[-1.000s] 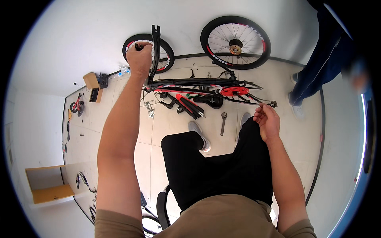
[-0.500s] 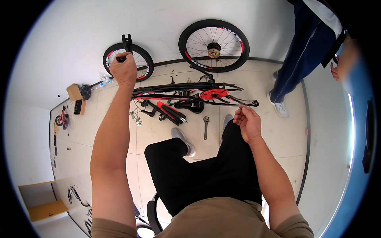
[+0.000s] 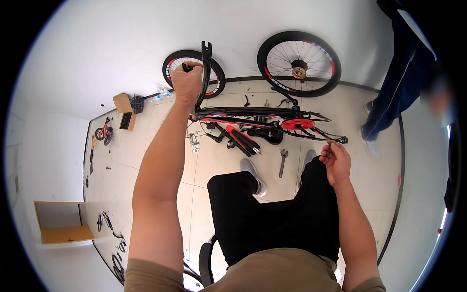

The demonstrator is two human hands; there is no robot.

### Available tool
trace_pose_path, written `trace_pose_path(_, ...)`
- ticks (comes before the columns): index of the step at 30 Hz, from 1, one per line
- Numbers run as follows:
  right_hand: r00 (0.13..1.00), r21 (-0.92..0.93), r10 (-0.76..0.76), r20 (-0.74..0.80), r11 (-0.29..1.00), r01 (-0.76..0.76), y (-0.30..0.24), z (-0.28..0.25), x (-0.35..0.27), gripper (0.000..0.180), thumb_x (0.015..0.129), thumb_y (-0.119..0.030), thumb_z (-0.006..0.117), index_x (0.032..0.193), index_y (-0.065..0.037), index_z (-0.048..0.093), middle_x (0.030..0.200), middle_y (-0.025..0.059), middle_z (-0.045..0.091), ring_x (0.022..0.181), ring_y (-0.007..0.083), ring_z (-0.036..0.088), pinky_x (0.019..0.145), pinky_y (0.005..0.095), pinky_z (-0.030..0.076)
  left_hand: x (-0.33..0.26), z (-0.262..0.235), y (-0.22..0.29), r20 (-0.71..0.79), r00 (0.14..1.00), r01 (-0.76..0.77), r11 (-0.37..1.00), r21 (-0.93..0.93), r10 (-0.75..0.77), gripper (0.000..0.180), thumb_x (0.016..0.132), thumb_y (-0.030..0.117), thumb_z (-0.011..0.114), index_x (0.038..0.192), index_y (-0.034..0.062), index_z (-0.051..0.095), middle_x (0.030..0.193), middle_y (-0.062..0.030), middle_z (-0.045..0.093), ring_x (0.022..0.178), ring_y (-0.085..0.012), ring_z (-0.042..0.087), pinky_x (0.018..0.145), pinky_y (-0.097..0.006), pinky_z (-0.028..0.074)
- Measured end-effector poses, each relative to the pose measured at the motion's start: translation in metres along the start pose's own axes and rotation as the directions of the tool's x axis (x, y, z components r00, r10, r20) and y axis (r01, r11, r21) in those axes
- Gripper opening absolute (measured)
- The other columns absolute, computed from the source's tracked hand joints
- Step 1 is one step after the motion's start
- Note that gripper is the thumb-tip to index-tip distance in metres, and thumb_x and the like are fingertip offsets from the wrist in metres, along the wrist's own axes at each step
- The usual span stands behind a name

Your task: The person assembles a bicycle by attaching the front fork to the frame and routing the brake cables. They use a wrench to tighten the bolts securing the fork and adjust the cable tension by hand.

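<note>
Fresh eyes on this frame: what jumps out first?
The left hand gripping the upright black fork of a red-and-black bike frame lying on the tiled floor. Behind it, two wheels lean against the white wall; the right hand hovers near the frame's rear end.

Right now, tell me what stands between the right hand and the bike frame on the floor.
Nothing visible does. The right hand hovers above the knee, fingers curled, just short of the bike frame at its rear end. The wrench lies on the tiles to its left, off that line.
</note>
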State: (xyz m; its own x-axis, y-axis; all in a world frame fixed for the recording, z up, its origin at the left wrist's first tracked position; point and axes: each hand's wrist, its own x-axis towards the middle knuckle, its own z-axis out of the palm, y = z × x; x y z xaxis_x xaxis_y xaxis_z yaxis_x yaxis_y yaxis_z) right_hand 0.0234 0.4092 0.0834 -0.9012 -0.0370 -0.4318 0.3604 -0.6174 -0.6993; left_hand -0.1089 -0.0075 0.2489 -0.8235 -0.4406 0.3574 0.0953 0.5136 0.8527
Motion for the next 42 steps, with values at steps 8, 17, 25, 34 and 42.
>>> trace_pose_path(8, 1.0, -0.005, -0.008, 0.018, 1.0, 0.008, 0.001, -0.003, 0.002, 0.019, 0.098, -0.016, 0.052, 0.108, -0.002, 0.059, 0.086, 0.0069, 0.064, 0.074, 0.0164, 0.062, 0.065, 0.0305, 0.053, -0.016, 0.021, -0.004, -0.22, 0.974, -0.052, 0.998, 0.041, 0.06, 0.01, 0.08, 0.005, 0.061, 0.08, 0.0008, 0.071, 0.068, 0.0032, 0.059, 0.063, -0.0057, 0.051, 0.059, -0.023, 0.042)
trace_pose_path(17, 1.0, 0.005, -0.013, 0.008, 1.0, 0.013, 0.001, -0.002, 0.0, 0.018, 0.097, -0.015, 0.053, 0.107, -0.002, 0.06, 0.086, 0.0077, 0.064, 0.073, 0.0173, 0.062, 0.065, 0.0316, 0.053, -0.014, 0.027, -0.007, -0.284, 0.95, -0.109, 0.99, 0.09, 0.13, 0.009, 0.078, 0.008, 0.064, 0.078, 0.0014, 0.071, 0.066, -0.0046, 0.066, 0.061, -0.0105, 0.058, 0.061, -0.026, 0.047)
trace_pose_path(25, 1.0, 0.038, -0.001, 0.007, 0.999, 0.001, 0.0, -0.006, 0.001, 0.017, 0.097, -0.014, 0.055, 0.107, -0.001, 0.06, 0.087, 0.0093, 0.065, 0.074, 0.0196, 0.063, 0.067, 0.0339, 0.054, -0.016, 0.027, -0.005, -0.275, 0.958, -0.08, 0.997, 0.023, 0.083, 0.011, 0.08, 0.01, 0.064, 0.081, 0.002, 0.071, 0.068, -0.0018, 0.065, 0.062, -0.0086, 0.058, 0.06, -0.025, 0.047)
trace_pose_path(34, 1.0, 0.004, 0.0, 0.016, 1.0, -0.001, -0.002, -0.008, 0.006, 0.017, 0.096, -0.013, 0.056, 0.107, -0.001, 0.061, 0.086, 0.0096, 0.065, 0.075, 0.019, 0.063, 0.067, 0.0338, 0.054, -0.015, 0.029, -0.01, -0.296, 0.933, -0.168, 0.975, 0.148, 0.206, 0.014, 0.08, 0.014, 0.067, 0.08, 0.0012, 0.07, 0.069, -0.0078, 0.068, 0.065, -0.012, 0.063, 0.064, -0.028, 0.049)
trace_pose_path(42, 1.0, -0.027, -0.004, 0.006, 1.0, 0.004, 0.01, -0.023, 0.009, 0.018, 0.095, -0.022, 0.057, 0.103, -0.007, 0.062, 0.085, 0.0043, 0.062, 0.077, 0.0157, 0.058, 0.069, 0.0292, 0.049, -0.02, 0.046, -0.006, -0.38, 0.913, -0.047, 0.965, 0.26, 0.146, 0.009, 0.074, 0.019, 0.065, 0.078, 0.0126, 0.068, 0.076, -0.0137, 0.067, 0.073, -0.0329, 0.067, 0.066, -0.042, 0.052)
